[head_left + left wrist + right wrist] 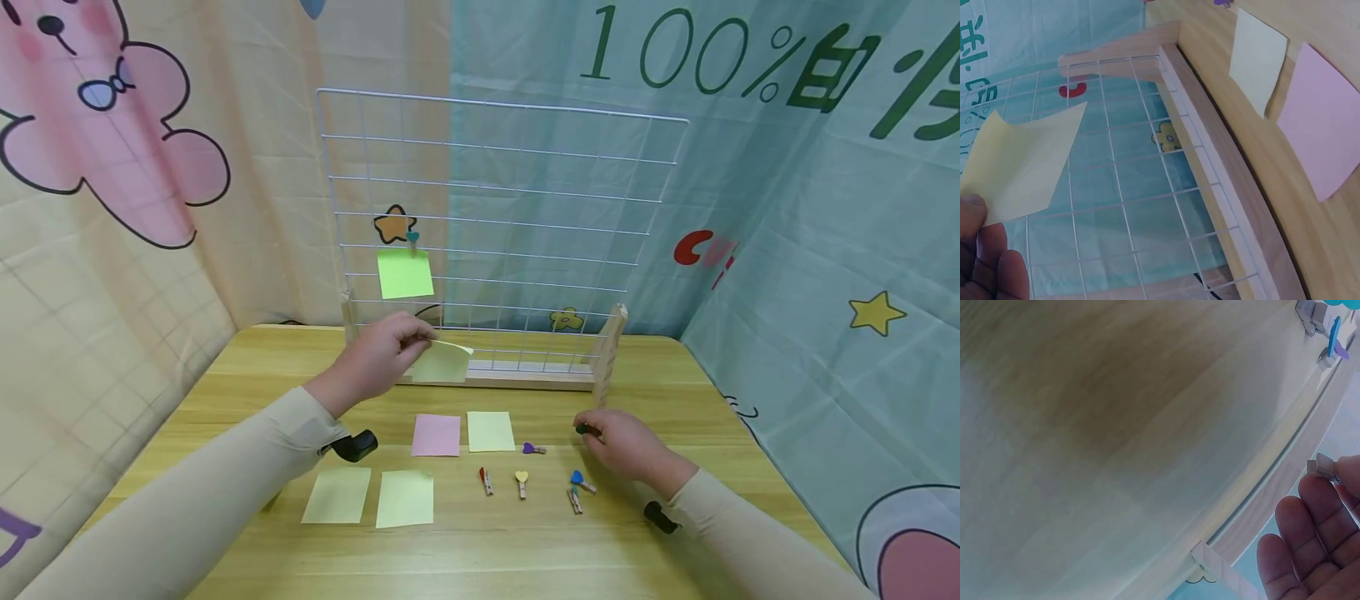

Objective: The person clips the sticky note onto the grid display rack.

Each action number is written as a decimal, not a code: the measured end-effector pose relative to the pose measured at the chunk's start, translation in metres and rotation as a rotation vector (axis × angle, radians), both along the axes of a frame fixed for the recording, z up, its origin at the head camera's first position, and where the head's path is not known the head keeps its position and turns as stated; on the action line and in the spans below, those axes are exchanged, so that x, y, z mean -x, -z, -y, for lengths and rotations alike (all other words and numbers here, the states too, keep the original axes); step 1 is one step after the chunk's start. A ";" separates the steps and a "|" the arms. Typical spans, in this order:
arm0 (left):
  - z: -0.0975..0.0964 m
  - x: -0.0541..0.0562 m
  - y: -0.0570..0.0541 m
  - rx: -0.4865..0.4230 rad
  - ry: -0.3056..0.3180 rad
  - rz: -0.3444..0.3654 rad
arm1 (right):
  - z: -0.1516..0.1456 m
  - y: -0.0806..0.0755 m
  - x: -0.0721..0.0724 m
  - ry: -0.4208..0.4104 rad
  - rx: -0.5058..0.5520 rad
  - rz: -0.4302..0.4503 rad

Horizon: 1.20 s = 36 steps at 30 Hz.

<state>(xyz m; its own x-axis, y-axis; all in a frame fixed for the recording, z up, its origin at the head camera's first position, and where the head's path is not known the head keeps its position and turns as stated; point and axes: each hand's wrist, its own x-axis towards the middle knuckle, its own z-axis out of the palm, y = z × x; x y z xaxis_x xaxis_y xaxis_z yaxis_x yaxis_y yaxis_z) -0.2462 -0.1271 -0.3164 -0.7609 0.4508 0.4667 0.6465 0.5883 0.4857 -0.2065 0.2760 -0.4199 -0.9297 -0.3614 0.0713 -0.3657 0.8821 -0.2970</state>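
Observation:
Between thumb and fingers my left hand (386, 354) pinches a pale yellow paper note (442, 363) by its edge, in front of the wire grid's lower rows. The note (1025, 165) bends slightly in the left wrist view. My right hand (626, 446) is over the right side of the table, near the grid's wooden foot, and pinches a small clothespin (1322, 467) with a dark green top. A bright green note (406, 274) hangs on the wire grid (495, 196) from a teal-topped clothespin (412, 239).
A pink note (436, 436) and several pale yellow notes (406, 499) lie on the wooden table (510, 558). Right of them lie clothespins with purple (533, 448), red (486, 481), yellow (521, 484) and blue (582, 482) tops, and a teal one (574, 500). Printed curtains hang behind.

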 end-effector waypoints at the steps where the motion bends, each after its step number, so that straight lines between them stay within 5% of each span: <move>1: -0.002 0.001 -0.002 -0.009 0.002 -0.001 | 0.000 0.000 0.000 -0.001 0.001 0.000; 22: -0.027 0.034 -0.030 -0.187 -0.126 0.122 | 0.002 -0.014 -0.001 -0.029 0.059 -0.043; 36: -0.035 0.056 -0.037 -0.253 -0.186 0.138 | 0.004 -0.025 -0.003 -0.018 0.071 -0.068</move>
